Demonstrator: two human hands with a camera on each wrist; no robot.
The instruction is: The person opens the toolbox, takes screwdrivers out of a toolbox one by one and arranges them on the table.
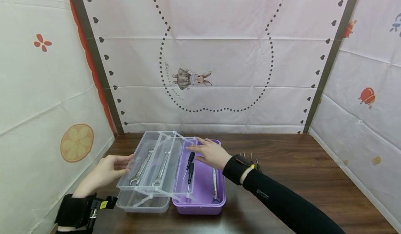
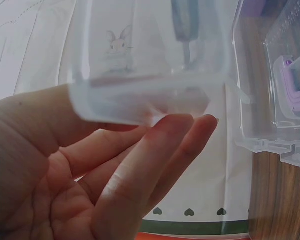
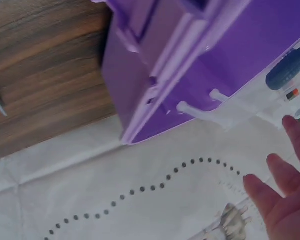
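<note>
A purple toolbox stands on the table with clear plastic trays linked to it by white arms. The upper clear tray is raised and shifted left over a lower clear tray. Two wrenches lie in the upper tray. At its left wall my left hand pinches the tray's edge between thumb and fingers. My right hand hovers over the toolbox's back, fingers spread near the tray's right edge. Two dark-handled screwdrivers lie near that edge; a wrench rests in the purple base.
Metal-tipped tools stick up behind my right wrist, mostly hidden by it. Patterned white cloth walls enclose the brown wooden table at the back and both sides.
</note>
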